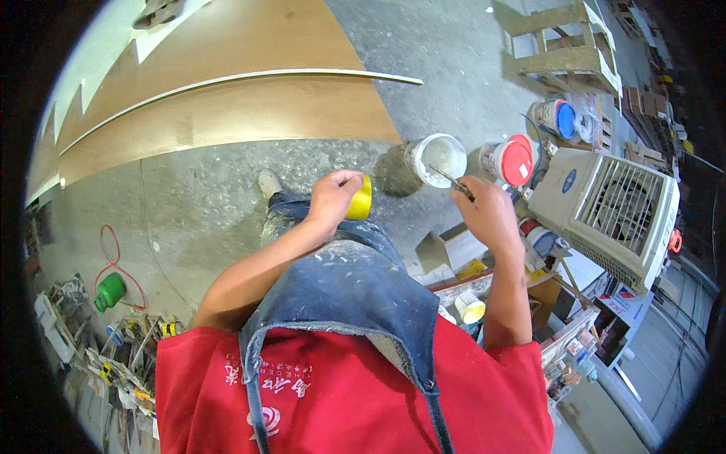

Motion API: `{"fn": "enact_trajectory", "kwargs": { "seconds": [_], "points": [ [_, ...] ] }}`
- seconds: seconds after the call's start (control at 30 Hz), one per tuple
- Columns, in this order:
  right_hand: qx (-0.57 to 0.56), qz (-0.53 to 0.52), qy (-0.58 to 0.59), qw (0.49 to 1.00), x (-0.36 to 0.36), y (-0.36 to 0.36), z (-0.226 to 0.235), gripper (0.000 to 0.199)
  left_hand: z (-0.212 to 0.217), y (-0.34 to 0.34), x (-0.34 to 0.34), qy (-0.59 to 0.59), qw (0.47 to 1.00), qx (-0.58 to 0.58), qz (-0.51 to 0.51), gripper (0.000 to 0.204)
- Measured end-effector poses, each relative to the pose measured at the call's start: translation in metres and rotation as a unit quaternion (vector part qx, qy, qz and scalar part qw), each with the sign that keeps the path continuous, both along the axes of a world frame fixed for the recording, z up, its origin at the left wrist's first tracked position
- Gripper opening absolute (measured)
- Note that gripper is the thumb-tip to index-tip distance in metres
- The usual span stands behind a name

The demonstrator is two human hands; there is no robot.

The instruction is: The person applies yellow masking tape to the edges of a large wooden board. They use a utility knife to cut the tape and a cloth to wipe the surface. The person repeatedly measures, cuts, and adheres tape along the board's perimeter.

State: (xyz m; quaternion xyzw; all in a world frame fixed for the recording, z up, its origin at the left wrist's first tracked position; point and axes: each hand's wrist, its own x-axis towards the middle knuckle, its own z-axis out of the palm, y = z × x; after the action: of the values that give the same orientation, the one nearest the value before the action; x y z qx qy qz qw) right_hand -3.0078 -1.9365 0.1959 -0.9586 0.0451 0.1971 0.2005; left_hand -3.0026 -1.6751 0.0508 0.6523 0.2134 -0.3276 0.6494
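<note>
Wood panel, broad, flat and brown, is lying far left; boxy white air cooler is standing right. Red-lidded white bucket and, farther, blue-lidded white bucket are hiding their contents; open white plastic bucket is holding pale paste. Right hand: fingers are gripping thin dark hand tool, tip over the open mouth. Left hand: thumb and fingers are pinching curved yellow piece, kind unclear, left of that bucket. Step, judged: paste is probably being worked; next move seems to be calling for steady tool control.
</note>
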Motion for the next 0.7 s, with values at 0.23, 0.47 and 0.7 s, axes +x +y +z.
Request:
{"fn": "enact_trajectory", "kwargs": {
  "seconds": [0.23, 0.47, 0.7],
  "points": [
    [0.425, -0.094, 0.049, 0.899, 0.002, 0.125, -0.043, 0.036, 0.092, 0.075, -0.010, -0.109, 0.989, 0.009, 0.100, 0.025],
    [0.452, 0.033, 0.020, 0.891, 0.039, 0.239, -0.035, 0.038, 0.151, 0.142, -0.014, -0.482, 0.803, 0.346, 0.059, 0.018],
    [0.450, 0.095, -0.072, 0.885, 0.059, 0.332, -0.015, 0.035, 0.152, 0.227, 0.001, -0.323, 0.869, 0.095, 0.363, 0.025]
  ]
}}
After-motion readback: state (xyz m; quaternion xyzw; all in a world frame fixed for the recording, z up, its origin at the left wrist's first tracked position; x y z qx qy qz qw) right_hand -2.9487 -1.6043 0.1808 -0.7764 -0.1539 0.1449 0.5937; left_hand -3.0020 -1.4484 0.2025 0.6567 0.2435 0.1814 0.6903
